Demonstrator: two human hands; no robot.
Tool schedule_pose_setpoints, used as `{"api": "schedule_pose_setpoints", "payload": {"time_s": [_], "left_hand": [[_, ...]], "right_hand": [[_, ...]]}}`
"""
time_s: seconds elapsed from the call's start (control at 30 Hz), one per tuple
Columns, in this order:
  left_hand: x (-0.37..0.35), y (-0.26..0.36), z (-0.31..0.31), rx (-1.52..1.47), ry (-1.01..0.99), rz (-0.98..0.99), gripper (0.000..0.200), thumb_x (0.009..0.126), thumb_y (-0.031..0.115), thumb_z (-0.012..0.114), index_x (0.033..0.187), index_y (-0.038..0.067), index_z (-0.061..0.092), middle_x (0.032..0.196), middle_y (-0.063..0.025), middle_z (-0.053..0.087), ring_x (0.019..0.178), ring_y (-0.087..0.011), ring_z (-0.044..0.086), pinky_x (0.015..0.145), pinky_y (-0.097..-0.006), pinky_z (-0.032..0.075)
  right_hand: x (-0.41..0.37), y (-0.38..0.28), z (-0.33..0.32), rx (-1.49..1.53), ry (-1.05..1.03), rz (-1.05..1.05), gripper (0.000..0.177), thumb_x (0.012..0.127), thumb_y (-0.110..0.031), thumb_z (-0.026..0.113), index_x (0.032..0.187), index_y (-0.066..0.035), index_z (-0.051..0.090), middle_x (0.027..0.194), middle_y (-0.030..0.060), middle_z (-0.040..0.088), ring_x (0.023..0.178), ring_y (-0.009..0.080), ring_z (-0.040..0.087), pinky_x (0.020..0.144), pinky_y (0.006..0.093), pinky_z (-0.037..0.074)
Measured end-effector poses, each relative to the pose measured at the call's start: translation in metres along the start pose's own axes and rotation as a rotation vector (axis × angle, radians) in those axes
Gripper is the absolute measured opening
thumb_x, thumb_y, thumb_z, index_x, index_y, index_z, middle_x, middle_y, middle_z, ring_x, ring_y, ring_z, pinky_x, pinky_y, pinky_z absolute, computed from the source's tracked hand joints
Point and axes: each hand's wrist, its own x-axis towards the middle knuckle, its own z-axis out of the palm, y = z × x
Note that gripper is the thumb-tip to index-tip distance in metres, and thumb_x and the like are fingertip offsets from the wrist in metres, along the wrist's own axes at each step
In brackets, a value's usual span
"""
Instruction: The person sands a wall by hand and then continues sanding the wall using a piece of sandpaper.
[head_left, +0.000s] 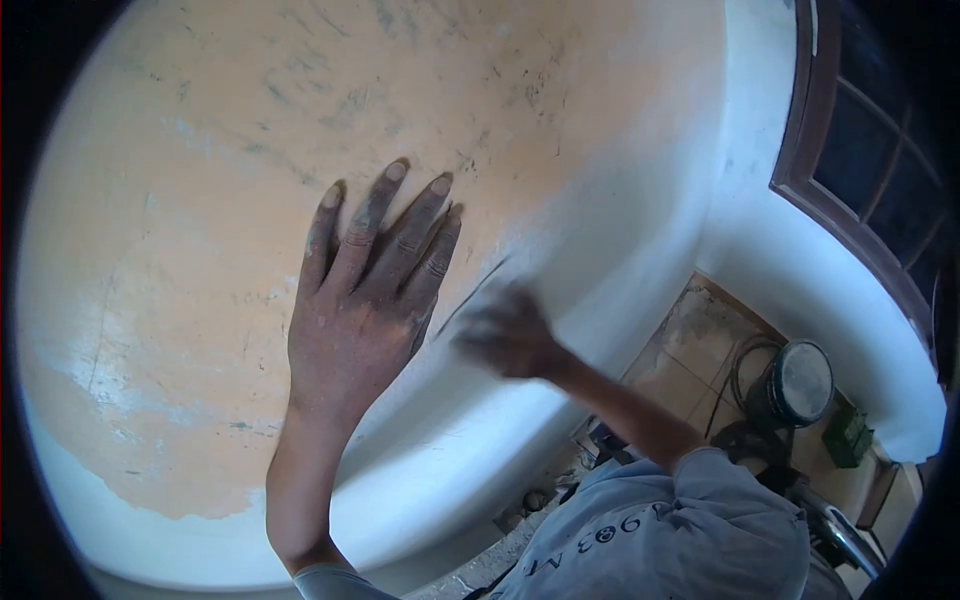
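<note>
- The left grip (pixel 365 290) lies flat against the wall (pixel 200 200) in the middle of the frame. Its palm is pressed to the surface and its four dusty fingers are lightly spread, pointing to the upper right. It holds nothing.
- The right grip (pixel 510 335) is just right of the left one, close against the same wall. It is too blurred to tell whether its fingers are spread or closed on something.
- The wall fills the left and upper part of the frame, behind and under both grips. It is peach-orange with grey scuffs and pale patches.
- A white band (pixel 640 230) edges the orange area on its right and lower sides, and the right grip sits where the two colours meet.
- A grey sleeve (pixel 700 520) covers the right arm at the lower right.
- A dark-framed window (pixel 870 150) stands at the upper right.
- A round can (pixel 800 385) and a small green object (pixel 848 437) rest on the tiled floor (pixel 690 340) at the right, well apart from both grips.
</note>
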Motion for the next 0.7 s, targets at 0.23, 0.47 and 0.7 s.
{"api": "schedule_pose_setpoints", "payload": {"time_s": [0.23, 0.47, 0.7], "left_hand": [[-0.001, 0.004, 0.001, -0.009, -0.003, -0.03, 0.033, 0.08, 0.022, 0.061, 0.113, 0.021, 0.06, 0.129, 0.0067, 0.048, 0.125, -0.0217, 0.037, 0.106, -0.0458, 0.027], [0.0, 0.003, 0.003, -0.045, 0.007, -0.026, 0.032, 0.08, 0.022, 0.061, 0.112, 0.019, 0.06, 0.129, 0.0054, 0.048, 0.125, -0.0215, 0.037, 0.105, -0.0461, 0.027], [-0.006, 0.002, 0.004, -0.009, 0.011, -0.027, 0.032, 0.08, 0.021, 0.061, 0.112, 0.02, 0.06, 0.128, 0.006, 0.049, 0.125, -0.021, 0.038, 0.105, -0.0457, 0.028]], "right_hand": [[0.008, 0.027, -0.007, -0.028, 0.41, 0.723, 0.04, 0.094, -0.025, 0.035, 0.123, -0.003, 0.049, 0.135, 0.0174, 0.039, 0.13, 0.0363, 0.025, 0.105, 0.0491, 0.016], [-0.011, -0.006, -0.007, 0.053, -0.124, -0.067, 0.029, 0.077, -0.029, 0.059, 0.106, -0.028, 0.06, 0.115, -0.0037, 0.055, 0.114, 0.0254, 0.046, 0.101, 0.0443, 0.027], [0.013, 0.028, -0.005, 0.0, 0.404, 0.707, 0.04, 0.094, -0.025, 0.031, 0.122, -0.001, 0.049, 0.133, 0.0176, 0.041, 0.131, 0.0367, 0.022, 0.105, 0.0498, 0.014]]}}
